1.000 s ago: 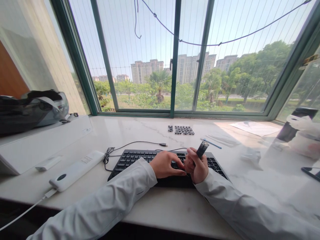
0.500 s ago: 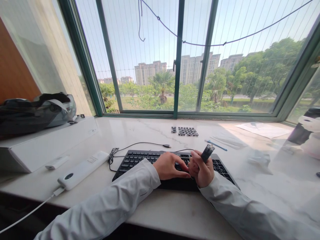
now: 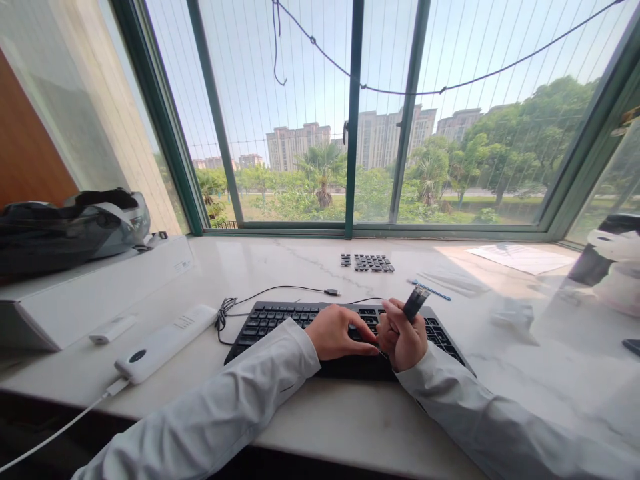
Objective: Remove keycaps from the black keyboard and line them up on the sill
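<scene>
At the far left a dark bag (image 3: 65,227) lies on a white box (image 3: 100,287) that stands on the pale marble table (image 3: 320,413). Just right of the box a small white stick-shaped device (image 3: 113,329) rests on the table, and beside it a longer white power strip (image 3: 165,343) lies slantwise, with a white lead running off toward the near left edge.

Near the middle a black keyboard (image 3: 280,320) lies flat, its thin black cable (image 3: 280,291) bunched at its far left corner and running right to a loose plug end on the table. The left hand (image 3: 340,332) rests on the keyboard's middle keys, fingers curled down and pressing on the keys, holding nothing that can be seen. The right hand (image 3: 403,339) sits just beside it, touching or almost touching the left one, closed around a small dark tool (image 3: 415,301) whose upper end sticks up and tilts away to the right above the fingers. Both arms wear white sleeves.

Farther off, toward the window, a group of loose black keycaps (image 3: 367,262) is laid out in neat rows on the table. Right of these a thin blue stick (image 3: 429,289) lies slantwise, then a clear plastic wrapper (image 3: 505,312), and a sheet of paper (image 3: 520,257) in the sun. At the far right edge stands a black and white object (image 3: 607,257), blurred.
</scene>
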`<state>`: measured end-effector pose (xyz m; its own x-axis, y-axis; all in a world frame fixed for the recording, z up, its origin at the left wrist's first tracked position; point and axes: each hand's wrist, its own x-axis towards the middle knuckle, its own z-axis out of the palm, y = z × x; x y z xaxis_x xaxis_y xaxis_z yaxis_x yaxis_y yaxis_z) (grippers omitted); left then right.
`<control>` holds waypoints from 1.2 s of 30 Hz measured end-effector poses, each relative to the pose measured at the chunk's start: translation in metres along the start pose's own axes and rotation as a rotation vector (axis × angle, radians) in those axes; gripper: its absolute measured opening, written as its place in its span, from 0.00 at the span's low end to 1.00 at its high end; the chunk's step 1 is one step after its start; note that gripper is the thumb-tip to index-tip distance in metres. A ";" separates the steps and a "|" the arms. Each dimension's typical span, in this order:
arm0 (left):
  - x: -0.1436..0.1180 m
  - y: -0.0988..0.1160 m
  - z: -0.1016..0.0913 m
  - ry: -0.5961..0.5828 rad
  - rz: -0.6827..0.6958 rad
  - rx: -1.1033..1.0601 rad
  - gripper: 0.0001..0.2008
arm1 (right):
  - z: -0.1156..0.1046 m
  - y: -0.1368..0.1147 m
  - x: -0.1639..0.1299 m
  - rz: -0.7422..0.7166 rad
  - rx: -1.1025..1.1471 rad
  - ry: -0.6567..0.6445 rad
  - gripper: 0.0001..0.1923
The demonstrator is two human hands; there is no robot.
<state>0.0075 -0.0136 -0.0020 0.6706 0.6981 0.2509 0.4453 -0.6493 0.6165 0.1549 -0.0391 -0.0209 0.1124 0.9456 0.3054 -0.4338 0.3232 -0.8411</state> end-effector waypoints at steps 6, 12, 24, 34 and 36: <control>0.000 0.002 -0.001 0.007 -0.012 0.001 0.15 | -0.002 0.001 -0.002 -0.036 -0.002 0.000 0.25; 0.000 0.001 0.001 0.018 -0.001 0.019 0.15 | 0.001 -0.001 -0.005 -0.058 -0.054 -0.043 0.25; 0.001 -0.003 0.002 0.012 -0.005 0.009 0.16 | -0.004 0.002 -0.006 -0.174 -0.446 -0.082 0.24; 0.001 -0.003 0.002 0.044 0.029 0.021 0.15 | -0.007 -0.002 -0.009 -0.273 -0.603 -0.137 0.24; 0.000 -0.001 0.002 0.051 0.044 0.025 0.13 | -0.007 -0.002 -0.010 -0.264 -0.601 -0.149 0.24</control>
<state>0.0082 -0.0130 -0.0043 0.6588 0.6829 0.3157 0.4309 -0.6865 0.5856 0.1609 -0.0489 -0.0251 0.0032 0.8306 0.5568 0.1692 0.5484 -0.8189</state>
